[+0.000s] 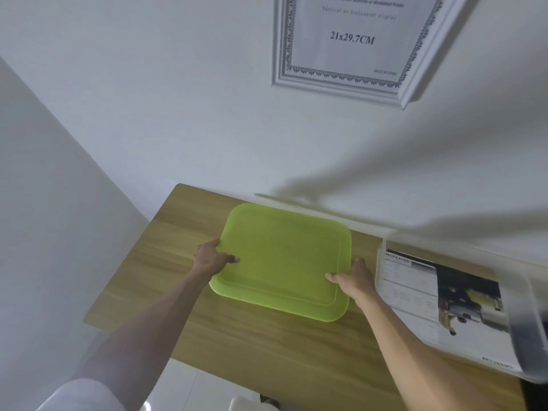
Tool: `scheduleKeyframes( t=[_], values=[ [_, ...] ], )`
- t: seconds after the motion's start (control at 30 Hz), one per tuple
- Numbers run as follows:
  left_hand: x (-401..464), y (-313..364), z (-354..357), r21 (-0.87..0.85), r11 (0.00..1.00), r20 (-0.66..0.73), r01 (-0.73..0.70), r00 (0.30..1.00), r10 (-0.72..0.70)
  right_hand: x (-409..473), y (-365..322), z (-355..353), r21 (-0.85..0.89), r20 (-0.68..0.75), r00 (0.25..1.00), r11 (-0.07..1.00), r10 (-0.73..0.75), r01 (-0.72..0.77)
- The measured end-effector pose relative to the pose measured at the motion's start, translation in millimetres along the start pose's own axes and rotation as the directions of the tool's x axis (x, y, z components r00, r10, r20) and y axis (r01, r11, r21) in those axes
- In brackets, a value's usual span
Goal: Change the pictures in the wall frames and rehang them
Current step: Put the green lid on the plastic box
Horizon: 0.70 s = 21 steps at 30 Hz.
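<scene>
A white picture frame (355,46) hangs on the wall above, holding a sample sheet printed "21x29.7CM". Below it a lime-green tray (281,259) lies flat on the wooden table (178,277). My left hand (212,256) grips the tray's left edge, thumb on top. At the tray's right edge my right hand (354,278) holds it the same way. To the right a clear bin (527,327) holds a printed picture sheet (439,301) with text and a dark photo.
The table stands against the white wall in a corner, with a side wall (44,203) at the left. Its front edge runs from lower left to lower right. White floor (189,390) shows beneath.
</scene>
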State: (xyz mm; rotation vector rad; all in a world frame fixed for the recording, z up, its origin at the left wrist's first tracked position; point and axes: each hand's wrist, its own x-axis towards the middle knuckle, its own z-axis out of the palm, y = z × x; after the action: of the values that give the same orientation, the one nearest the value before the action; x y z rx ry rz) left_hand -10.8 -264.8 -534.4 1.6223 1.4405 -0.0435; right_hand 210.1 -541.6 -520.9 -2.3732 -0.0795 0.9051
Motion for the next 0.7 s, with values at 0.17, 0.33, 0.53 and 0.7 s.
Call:
scheduleKeyframes(
  t=[0.17, 0.33, 0.53, 0.7],
  values=[
    [-44, 30, 1, -0.066, 0.997, -0.002, -0.043, 0.999, 0.043, -2, 8, -34, 0.035, -0.073, 0.995, 0.996, -0.073, 0.076],
    [-98, 64, 37, -0.103, 0.992, 0.046, -0.074, 0.996, 0.079, -6, 39, -87, 0.046, -0.130, 0.988, 0.995, -0.086, 0.093],
    [-155, 101, 116, -0.116, 0.984, 0.107, -0.134, 0.983, 0.147, -12, 111, -167, 0.068, -0.173, 0.984, 0.996, -0.038, 0.050],
    [-192, 132, 191, -0.079, 0.979, 0.140, -0.188, 0.970, 0.198, -10, 174, -238, 0.089, -0.188, 0.982, 0.996, -0.003, 0.020]
  ],
)
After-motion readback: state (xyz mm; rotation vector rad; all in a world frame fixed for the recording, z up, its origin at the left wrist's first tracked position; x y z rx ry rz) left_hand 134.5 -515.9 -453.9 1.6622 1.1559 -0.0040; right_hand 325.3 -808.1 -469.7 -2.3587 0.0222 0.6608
